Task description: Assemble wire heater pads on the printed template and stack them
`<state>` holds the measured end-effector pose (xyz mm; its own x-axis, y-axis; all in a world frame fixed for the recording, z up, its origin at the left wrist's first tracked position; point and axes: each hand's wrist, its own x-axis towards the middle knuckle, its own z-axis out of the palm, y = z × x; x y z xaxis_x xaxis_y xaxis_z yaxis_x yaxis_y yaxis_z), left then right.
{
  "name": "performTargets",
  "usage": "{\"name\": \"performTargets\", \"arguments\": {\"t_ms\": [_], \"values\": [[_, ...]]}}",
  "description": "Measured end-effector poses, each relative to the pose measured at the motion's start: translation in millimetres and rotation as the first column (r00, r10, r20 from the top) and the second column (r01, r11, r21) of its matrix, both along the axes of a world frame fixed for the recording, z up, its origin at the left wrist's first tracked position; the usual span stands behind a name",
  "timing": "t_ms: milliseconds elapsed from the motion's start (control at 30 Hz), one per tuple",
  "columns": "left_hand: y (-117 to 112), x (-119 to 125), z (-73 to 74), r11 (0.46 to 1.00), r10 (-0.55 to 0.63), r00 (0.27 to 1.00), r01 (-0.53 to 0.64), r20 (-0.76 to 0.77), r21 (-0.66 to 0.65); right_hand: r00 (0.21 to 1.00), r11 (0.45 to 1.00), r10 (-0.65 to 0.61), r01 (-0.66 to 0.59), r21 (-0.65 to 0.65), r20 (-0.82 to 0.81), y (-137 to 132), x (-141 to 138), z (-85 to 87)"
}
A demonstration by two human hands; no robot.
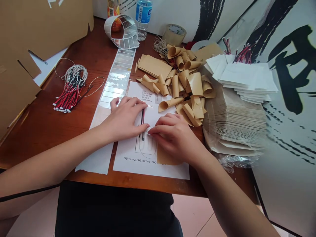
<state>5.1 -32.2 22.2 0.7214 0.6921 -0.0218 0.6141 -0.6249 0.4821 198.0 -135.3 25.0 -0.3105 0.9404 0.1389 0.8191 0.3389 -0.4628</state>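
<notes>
A printed white sheet (153, 172) with text and a line drawing lies before me. On it a short red-and-black wire lead (143, 120) runs upright, with a dark end near the drawing. My left hand (127, 120) lies flat over the sheet's left edge, fingers spread; its index fingertip and thumb touch down by the lead's top and middle. My right hand (175, 136) is closed in a pinch just right of the lead, seemingly on a thin white wire (148, 131). A brown kraft paper piece (169, 158) shows partly beneath my right hand.
Label strip (116, 77) unrolls from a roll at the back. Bundled wire leads (71, 89) lie left, near a cardboard box (44, 29). Curled kraft pieces (175, 86), a tape roll (174, 34) and a water bottle (143, 18) stand behind; stacked envelopes (237, 121) rise at right.
</notes>
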Motion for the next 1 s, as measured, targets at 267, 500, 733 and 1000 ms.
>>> {"name": "performTargets", "arguments": {"t_ms": [267,500,733,1000], "values": [[0,-1,-1.1,1.0,-0.015,1.0,0.015,-0.009,0.014,1.0,1.0,-0.01,0.009,-0.027,-0.018,0,2,5.5],[1,0,-1.8,1.0,-0.012,1.0,0.012,-0.01,0.011,1.0,1.0,-0.003,0.003,-0.002,-0.011,0,3,0.8],[0,-1,-1.9,1.0,-0.006,1.0,0.006,-0.011,0.009,1.0,0.999,0.012,-0.012,0.036,0.003,0,6,-2.0],[1,0,-1.1,1.0,-0.005,1.0,0.006,-0.016,0.008,0.998,0.994,0.043,-0.046,0.095,0.038,0,7,-7.0]]}}
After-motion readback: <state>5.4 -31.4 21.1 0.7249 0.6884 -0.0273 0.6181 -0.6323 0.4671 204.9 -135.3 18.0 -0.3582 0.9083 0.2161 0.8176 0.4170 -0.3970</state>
